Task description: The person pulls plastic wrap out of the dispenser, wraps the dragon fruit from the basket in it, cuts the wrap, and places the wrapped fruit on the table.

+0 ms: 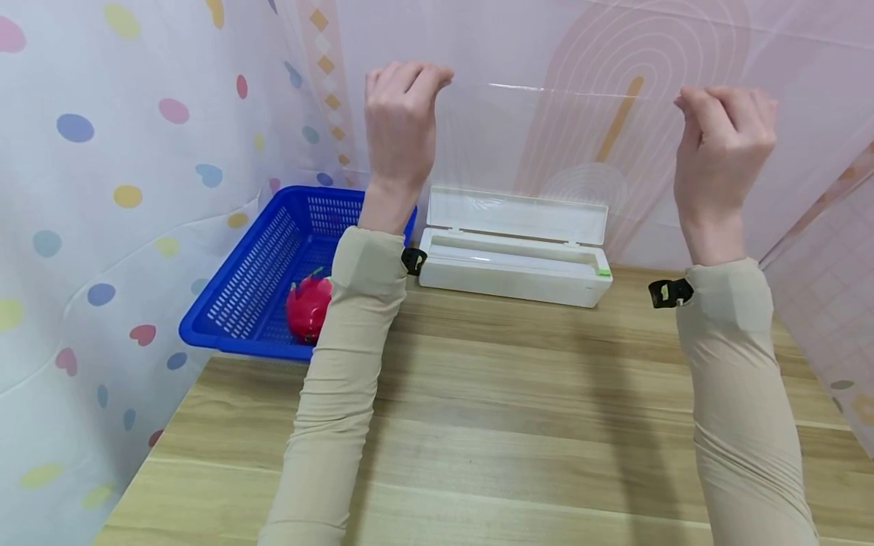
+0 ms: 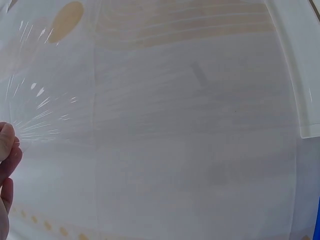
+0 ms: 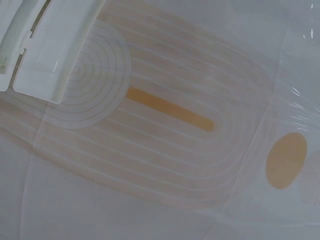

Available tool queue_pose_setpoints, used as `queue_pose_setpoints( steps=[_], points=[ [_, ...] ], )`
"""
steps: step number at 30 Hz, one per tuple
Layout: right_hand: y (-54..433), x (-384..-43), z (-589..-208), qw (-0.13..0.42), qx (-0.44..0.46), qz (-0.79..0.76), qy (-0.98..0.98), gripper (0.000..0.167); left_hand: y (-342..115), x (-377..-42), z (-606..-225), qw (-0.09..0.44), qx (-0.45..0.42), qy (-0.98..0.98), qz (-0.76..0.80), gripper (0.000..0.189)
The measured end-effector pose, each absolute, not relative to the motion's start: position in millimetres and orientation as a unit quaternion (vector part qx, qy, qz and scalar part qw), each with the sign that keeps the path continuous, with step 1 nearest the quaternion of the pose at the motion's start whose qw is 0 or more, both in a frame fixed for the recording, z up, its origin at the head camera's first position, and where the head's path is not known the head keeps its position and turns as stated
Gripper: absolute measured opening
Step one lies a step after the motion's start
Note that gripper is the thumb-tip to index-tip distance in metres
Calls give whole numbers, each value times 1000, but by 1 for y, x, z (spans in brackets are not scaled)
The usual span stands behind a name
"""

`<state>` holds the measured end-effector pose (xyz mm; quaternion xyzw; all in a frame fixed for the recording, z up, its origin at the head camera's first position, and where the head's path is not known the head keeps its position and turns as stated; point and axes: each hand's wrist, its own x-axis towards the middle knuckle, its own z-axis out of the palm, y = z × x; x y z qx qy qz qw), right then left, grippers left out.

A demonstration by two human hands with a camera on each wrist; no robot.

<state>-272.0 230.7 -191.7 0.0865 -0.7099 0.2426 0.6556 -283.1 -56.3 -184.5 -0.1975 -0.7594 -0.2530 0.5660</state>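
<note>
Between both raised hands stretches a clear sheet of cling film (image 1: 517,87), its upper edge glinting in the head view. My left hand (image 1: 403,114) pinches one end between thumb and fingertips. Creases fan out through the cling film (image 2: 40,122) from that pinch in the left wrist view, where the left hand (image 2: 6,160) shows only at the edge. On the other side my right hand (image 1: 727,148) pinches the opposite end; its own wrist view does not show it. Below stands a white cling film box (image 1: 505,280) with its lid (image 1: 519,216) raised and a roll (image 1: 505,258) inside.
A blue plastic basket (image 1: 239,292) sits at the left, partly behind the left forearm, with a red dragon fruit (image 1: 307,307) inside. The wooden table (image 1: 512,425) runs up to patterned curtains (image 1: 580,45) at the back and sides.
</note>
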Motion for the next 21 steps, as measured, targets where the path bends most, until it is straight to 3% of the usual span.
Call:
queue_pose_setpoints(
  steps=[14,21],
  points=[
    [233,-266,-183,668,96,249,-694,44,-56,-274,-176,559,-203,-762,-258,39],
    [237,-239,-188,675,135,248,-681,33,-63,-249,-183,587,-260,-733,-226,34]
  ],
)
